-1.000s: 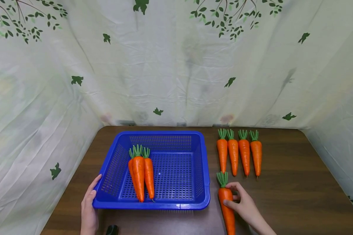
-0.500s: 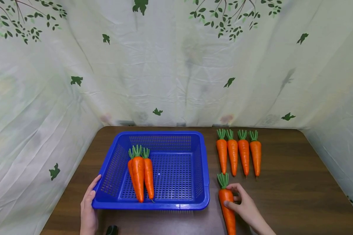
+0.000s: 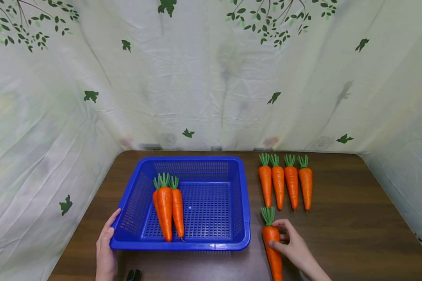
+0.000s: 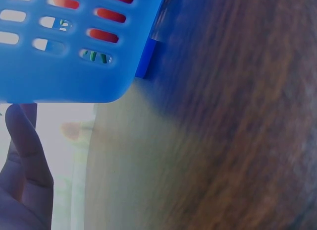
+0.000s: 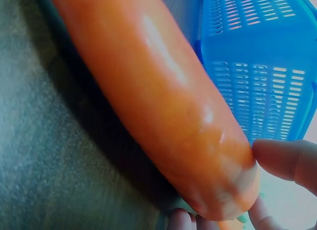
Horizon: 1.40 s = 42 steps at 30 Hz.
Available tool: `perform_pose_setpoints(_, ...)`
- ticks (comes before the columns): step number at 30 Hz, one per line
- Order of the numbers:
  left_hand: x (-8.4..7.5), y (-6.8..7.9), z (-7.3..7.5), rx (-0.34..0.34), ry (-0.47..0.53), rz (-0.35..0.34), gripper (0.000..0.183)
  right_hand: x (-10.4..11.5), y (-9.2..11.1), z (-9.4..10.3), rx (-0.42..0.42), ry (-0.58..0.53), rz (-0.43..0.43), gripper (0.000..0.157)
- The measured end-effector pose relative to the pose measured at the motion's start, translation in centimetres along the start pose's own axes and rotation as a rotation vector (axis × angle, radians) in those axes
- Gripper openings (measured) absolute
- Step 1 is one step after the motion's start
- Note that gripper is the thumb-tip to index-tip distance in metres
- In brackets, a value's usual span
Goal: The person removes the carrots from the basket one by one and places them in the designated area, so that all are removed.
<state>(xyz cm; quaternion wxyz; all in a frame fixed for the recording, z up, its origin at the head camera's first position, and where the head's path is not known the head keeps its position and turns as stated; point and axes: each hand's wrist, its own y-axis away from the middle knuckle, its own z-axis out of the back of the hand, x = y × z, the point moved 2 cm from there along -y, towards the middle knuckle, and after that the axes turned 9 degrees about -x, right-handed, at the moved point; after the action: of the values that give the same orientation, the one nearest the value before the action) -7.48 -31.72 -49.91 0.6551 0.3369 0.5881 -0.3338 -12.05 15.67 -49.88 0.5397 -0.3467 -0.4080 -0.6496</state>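
Note:
A blue perforated plastic basket [image 3: 214, 246] stands on the brown table, with several orange carrots [image 3: 166, 210] with green tops lying in its left half. My left hand [image 3: 106, 253] touches the outside of the basket at its front left corner, fingers fairly straight; the left wrist view shows the thumb [image 4: 30, 145] against the basket's side. To the right of the basket, my right hand [image 3: 295, 248] holds a carrot [image 3: 273, 253] between thumb and fingers near its green top. This carrot points toward me, its tip cut off by the frame's lower edge.
Several more carrots [image 3: 285, 187] lie side by side in a row behind my right hand, tops pointing away. A small black object [image 3: 134, 275] shows at the front edge of the view. A leaf-printed white curtain [image 3: 211, 78] surrounds the table.
The carrot in my right hand has shifted very slightly to the right together with the hand. The left hand, the basket and the other carrots stay as they were.

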Motion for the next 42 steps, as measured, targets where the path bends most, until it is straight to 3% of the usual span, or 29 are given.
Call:
perform_pose_setpoints(13,-0.1,-0.09,-0.13,0.001,0.008,0.004,0.049,0.01,-0.2,-0.31,-0.001,0.001,0.006,0.045)
perform_pose_setpoints(25,-0.01,-0.08,-0.06,-0.002,0.004,0.005,0.049,-0.45,0.09,-0.42,0.096,-0.08,0.127,0.042)
perform_pose_setpoints(37,0.06,0.07,-0.08,-0.01,0.035,-0.027,0.048,-0.77,0.38,0.06,0.081,-0.117,0.135,0.042)
perform_pose_setpoints(42,0.05,0.1,-0.04,-0.003,0.049,-0.045,0.048,-0.8,0.5,0.29,0.07,-0.098,0.068,0.042)
